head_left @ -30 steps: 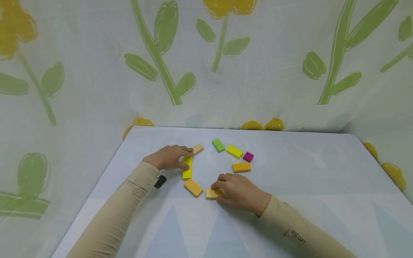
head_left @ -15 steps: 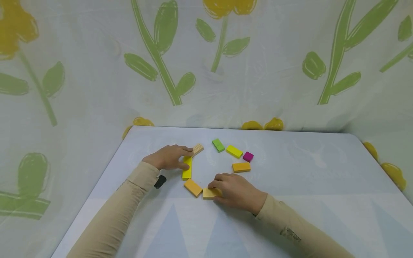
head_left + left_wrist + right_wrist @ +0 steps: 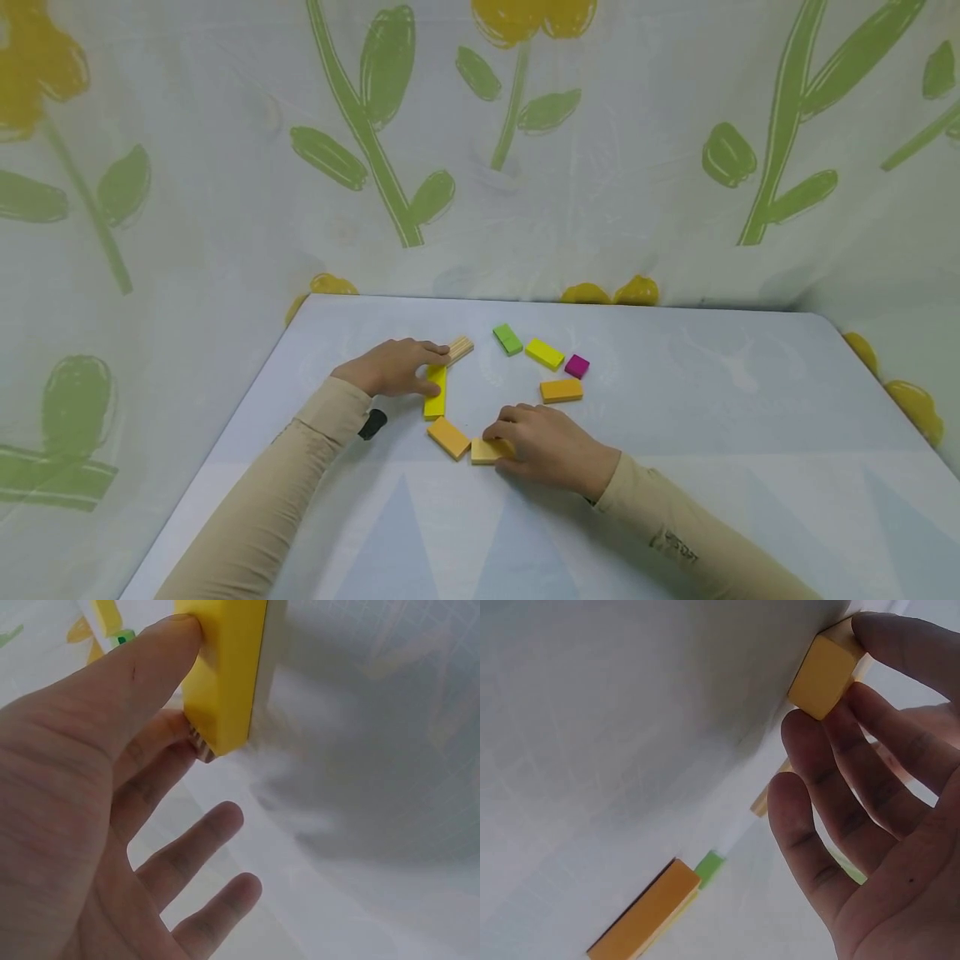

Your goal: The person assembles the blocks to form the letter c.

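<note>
In the head view, my right hand (image 3: 551, 446) pinches a pale yellow wooden block (image 3: 487, 451) between thumb and fingers. The block lies flat, its left end at the corner of a light orange block (image 3: 449, 437). My left hand (image 3: 393, 367) has its thumb on a long yellow block (image 3: 434, 404), while its forefinger reaches a striped natural-wood block (image 3: 461, 350) at the far end. From the left wrist, the thumb rests on the yellow block (image 3: 225, 675) and two fingers touch the striped block's end (image 3: 201, 746); the other fingers are spread.
A green block (image 3: 507, 339), another yellow block (image 3: 544, 353), a magenta block (image 3: 577, 366) and an orange block (image 3: 561, 391) curve round the right side of a rough ring on the white table (image 3: 675, 400). A flower-printed cloth (image 3: 600, 183) hangs behind.
My right hand has slid the pale yellow block slightly left, up against the light orange block, then stayed there. My left hand has not moved.
</note>
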A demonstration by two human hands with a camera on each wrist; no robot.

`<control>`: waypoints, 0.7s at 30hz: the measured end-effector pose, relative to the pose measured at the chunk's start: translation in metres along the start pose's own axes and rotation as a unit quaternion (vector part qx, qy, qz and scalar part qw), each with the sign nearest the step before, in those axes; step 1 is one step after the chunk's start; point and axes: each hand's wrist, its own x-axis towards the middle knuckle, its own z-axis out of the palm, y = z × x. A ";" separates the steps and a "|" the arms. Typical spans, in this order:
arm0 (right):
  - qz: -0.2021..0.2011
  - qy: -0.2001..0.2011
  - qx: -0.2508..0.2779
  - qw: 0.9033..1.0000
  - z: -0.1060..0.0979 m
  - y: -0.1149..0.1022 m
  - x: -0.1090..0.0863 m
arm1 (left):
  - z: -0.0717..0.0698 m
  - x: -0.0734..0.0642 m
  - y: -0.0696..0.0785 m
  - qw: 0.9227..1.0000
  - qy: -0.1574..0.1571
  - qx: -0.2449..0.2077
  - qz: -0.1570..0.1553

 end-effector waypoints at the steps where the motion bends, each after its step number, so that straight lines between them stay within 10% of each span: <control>1: 0.000 0.001 0.000 1.000 0.000 0.000 0.000 | 0.000 0.000 0.000 1.000 0.000 -0.001 -0.001; 21: 0.017 0.087 0.035 0.995 -0.018 0.011 -0.007 | 0.000 0.000 0.000 1.000 -0.002 -0.008 -0.007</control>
